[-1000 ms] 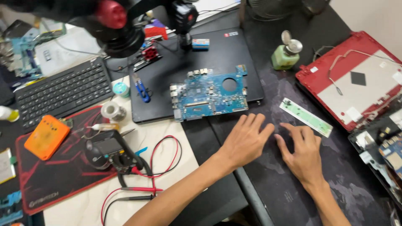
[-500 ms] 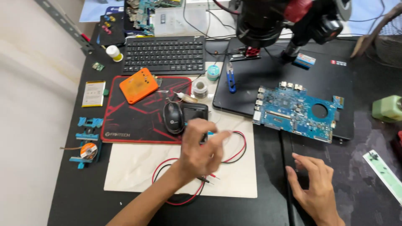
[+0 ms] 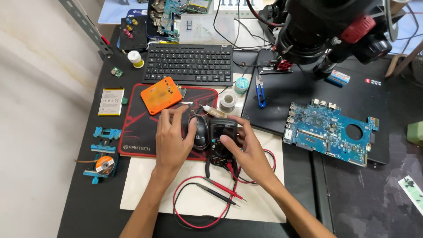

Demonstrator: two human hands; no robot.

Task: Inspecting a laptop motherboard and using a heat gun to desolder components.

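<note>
My left hand (image 3: 172, 140) lies on the red and black mouse pad (image 3: 139, 128), its fingers against a black computer mouse (image 3: 201, 132). My right hand (image 3: 247, 150) rests on a black digital multimeter (image 3: 222, 141), thumb on its dial. The meter's red and black probes (image 3: 218, 189) and their looped leads lie on a white mat (image 3: 198, 200) below my hands. A blue laptop circuit board (image 3: 328, 130) sits to the right on a black laptop lid (image 3: 308, 92).
A black keyboard (image 3: 189, 64), an orange box (image 3: 161, 94), solder spool (image 3: 228, 101), blue cutters (image 3: 261, 93) and a phone battery (image 3: 110, 101) surround the pad. A large black microscope head (image 3: 326, 26) hangs over the top right. Blue clamps (image 3: 103, 152) lie at left.
The view has swung left from the circuit board. Both hands moved from the bare bench at right onto the mouse and the multimeter.
</note>
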